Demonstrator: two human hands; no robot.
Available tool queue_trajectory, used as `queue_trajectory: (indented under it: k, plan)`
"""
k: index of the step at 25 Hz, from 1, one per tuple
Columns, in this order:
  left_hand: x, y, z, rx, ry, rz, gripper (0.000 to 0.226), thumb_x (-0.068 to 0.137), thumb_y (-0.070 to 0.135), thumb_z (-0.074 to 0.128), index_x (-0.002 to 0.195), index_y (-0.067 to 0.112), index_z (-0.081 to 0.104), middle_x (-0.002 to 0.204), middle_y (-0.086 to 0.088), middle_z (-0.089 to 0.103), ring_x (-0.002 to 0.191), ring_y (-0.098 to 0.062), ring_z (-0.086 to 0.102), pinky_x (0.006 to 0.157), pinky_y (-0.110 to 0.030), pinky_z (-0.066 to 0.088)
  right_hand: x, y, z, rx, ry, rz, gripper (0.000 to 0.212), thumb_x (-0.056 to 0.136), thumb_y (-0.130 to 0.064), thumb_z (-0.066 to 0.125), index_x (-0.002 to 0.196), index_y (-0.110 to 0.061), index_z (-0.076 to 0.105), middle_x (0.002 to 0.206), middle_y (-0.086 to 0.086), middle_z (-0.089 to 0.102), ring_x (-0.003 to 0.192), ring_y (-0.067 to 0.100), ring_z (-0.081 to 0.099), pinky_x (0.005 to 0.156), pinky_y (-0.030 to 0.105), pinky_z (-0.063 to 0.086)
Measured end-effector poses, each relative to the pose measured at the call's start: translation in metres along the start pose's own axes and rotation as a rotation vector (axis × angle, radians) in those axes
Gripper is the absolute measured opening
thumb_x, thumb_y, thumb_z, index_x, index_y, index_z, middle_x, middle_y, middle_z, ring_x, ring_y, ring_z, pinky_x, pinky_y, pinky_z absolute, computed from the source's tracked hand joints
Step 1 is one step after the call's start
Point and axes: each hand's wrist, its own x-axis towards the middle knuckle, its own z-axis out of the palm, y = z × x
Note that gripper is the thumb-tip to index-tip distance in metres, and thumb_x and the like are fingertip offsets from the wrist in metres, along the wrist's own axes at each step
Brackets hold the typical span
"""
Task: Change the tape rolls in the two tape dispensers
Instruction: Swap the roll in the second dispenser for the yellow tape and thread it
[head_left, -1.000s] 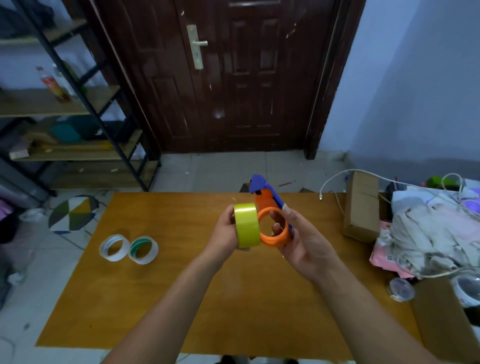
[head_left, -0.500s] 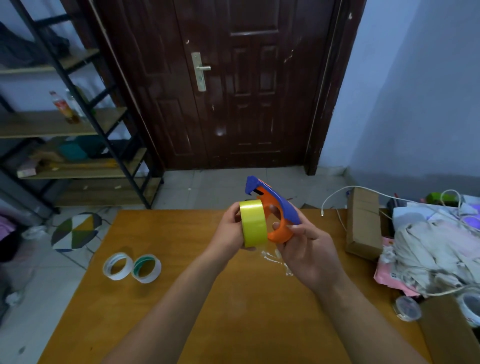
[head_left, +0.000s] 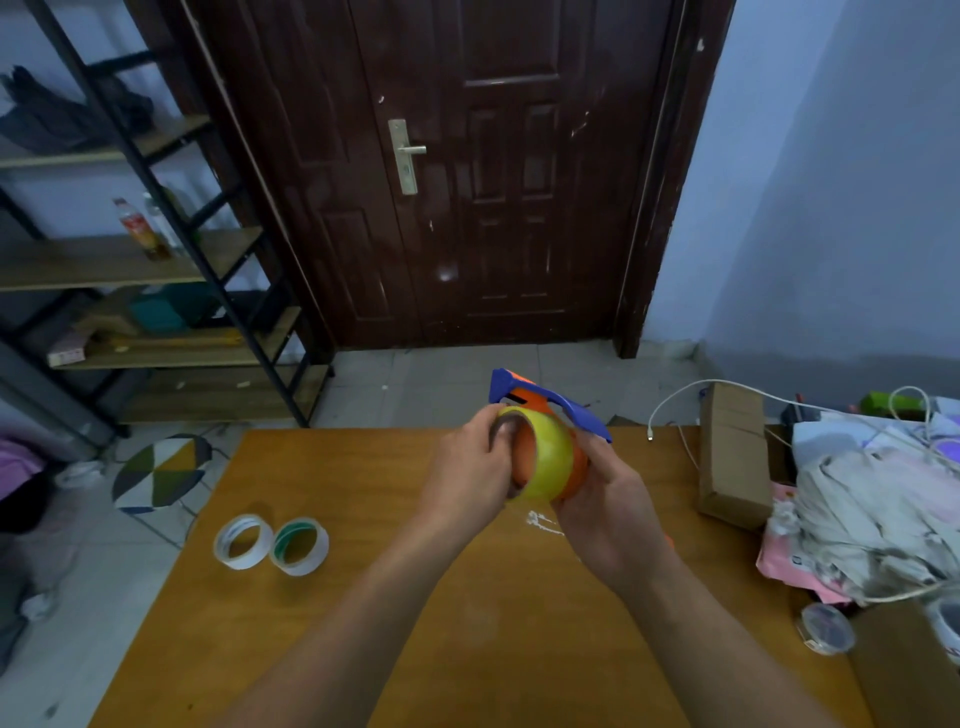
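Above the bench (head_left: 363, 597), the left hand (head_left: 467, 478) presses a yellow tape roll (head_left: 540, 462) onto the orange hub of a blue dispenser (head_left: 550, 405), fingers closed around it; the right hand (head_left: 602, 504) grips the dispenser. Two spare rolls (head_left: 270, 543) lie at eight o'clock. Next, seating it fully likely needs a square push.

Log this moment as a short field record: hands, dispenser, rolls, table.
left hand: grips yellow tape roll, pressing it over the dispenser's orange hub
right hand: holds orange and blue tape dispenser above the table
spare rolls: white-cored roll and green-cored roll lying flat, side by side
table: wooden; cardboard box on its right side
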Motion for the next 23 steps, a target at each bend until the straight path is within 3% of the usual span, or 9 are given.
queue_trajectory:
  k: [5,7,10,12,14,16,18,23]
  plan:
    - [0.002,0.006,0.003,0.198,0.045,0.004,0.027,0.110,0.041,0.046,0.116,0.030,0.069,0.102,-0.002,0.076,0.092,-0.028,0.073,0.077,-0.051,0.066,-0.004,0.001,0.004,0.111,-0.067,0.050,0.054,0.108,-0.026,0.038,0.150,0.006,0.046,0.144,0.044,0.043,0.129,0.043,0.048,0.116,0.059,0.033]
    - [0.002,0.005,0.000,0.077,-0.006,-0.056,0.030,0.109,0.048,0.048,0.110,0.030,0.073,0.096,0.001,0.076,0.087,-0.021,0.072,0.073,-0.044,0.066,-0.006,-0.004,0.002,0.199,-0.083,0.067,0.062,0.108,-0.038,0.036,0.152,0.005,0.043,0.138,0.033,0.052,0.127,0.041,0.051,0.112,0.052,0.035]
    - [-0.005,-0.006,-0.010,-0.297,-0.164,-0.075,0.042,0.110,0.054,0.046,0.105,0.026,0.077,0.091,-0.001,0.077,0.081,-0.016,0.070,0.067,-0.032,0.057,-0.007,-0.009,-0.001,0.194,-0.077,0.110,0.080,0.106,-0.064,0.037,0.152,0.001,0.047,0.141,0.026,0.056,0.133,0.039,0.053,0.121,0.054,0.032]
    - [-0.015,-0.020,-0.018,-0.456,-0.295,-0.058,0.037,0.105,0.051,0.054,0.118,0.025,0.076,0.102,0.000,0.081,0.088,-0.018,0.076,0.077,-0.028,0.059,-0.005,-0.009,-0.002,0.148,-0.023,0.107,0.067,0.107,-0.053,0.047,0.152,-0.002,0.049,0.148,0.031,0.051,0.141,0.045,0.048,0.127,0.057,0.025]
    - [-0.024,-0.034,-0.021,-0.450,-0.377,0.000,0.044,0.092,0.040,0.077,0.133,0.024,0.072,0.116,0.003,0.081,0.095,-0.019,0.080,0.083,-0.028,0.063,-0.003,-0.009,-0.004,0.154,0.023,0.091,0.055,0.106,-0.037,0.053,0.152,-0.007,0.050,0.157,0.033,0.044,0.150,0.047,0.040,0.128,0.060,0.023]
    - [-0.029,-0.043,-0.020,-0.436,-0.327,0.016,0.052,0.084,0.019,0.089,0.133,0.015,0.073,0.110,-0.002,0.084,0.087,-0.020,0.081,0.080,-0.028,0.064,-0.003,-0.009,-0.003,0.169,0.030,0.080,0.054,0.104,-0.033,0.056,0.153,-0.009,0.050,0.159,0.030,0.043,0.150,0.046,0.039,0.128,0.059,0.024]
    - [-0.029,-0.049,-0.021,-0.441,-0.218,0.025,0.038,0.083,0.007,0.088,0.120,0.009,0.079,0.090,-0.005,0.085,0.075,-0.016,0.079,0.074,-0.024,0.062,-0.003,-0.009,-0.002,0.194,0.041,0.082,0.055,0.104,-0.033,0.056,0.153,-0.010,0.050,0.156,0.028,0.048,0.151,0.044,0.039,0.128,0.057,0.024]
    - [-0.025,-0.054,-0.038,-0.151,-0.044,0.346,0.011,0.086,0.008,0.087,0.097,0.012,0.086,0.080,0.002,0.081,0.069,-0.008,0.073,0.069,-0.023,0.061,-0.004,-0.010,0.002,0.227,-0.008,0.105,0.047,0.108,-0.034,0.055,0.149,-0.011,0.056,0.144,0.024,0.054,0.140,0.039,0.049,0.126,0.052,0.028]
